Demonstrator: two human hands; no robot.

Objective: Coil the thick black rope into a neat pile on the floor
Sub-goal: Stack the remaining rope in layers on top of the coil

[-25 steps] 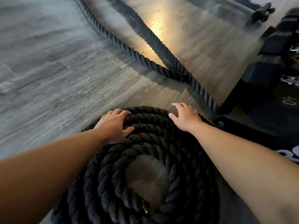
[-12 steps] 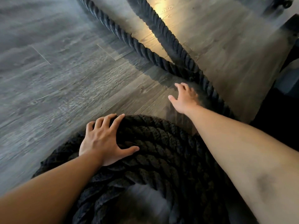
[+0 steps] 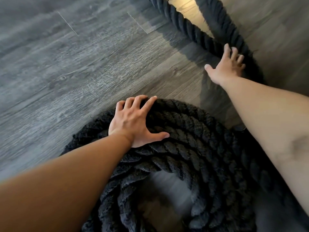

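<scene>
— How's the light?
— Dim overall; a warm glare patch on the floor (image 3: 189, 7) at top, shadows falling toward the camera.
— Sharpness?
— Soft, motion-smeared at left; wide-angle stretch bends both forearms at the edges.

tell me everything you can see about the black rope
The rope is thick, black, twisted of fat fuzzy-looking strands. Most of it is wound in stacked rings on the grey wood-look floor, leaving a bare hole in the middle. The left hand lies flat, fingers spread, on the coil's far edge. Two loose runs stretch away at upper right, where the open right hand reaches the nearer one.
</scene>
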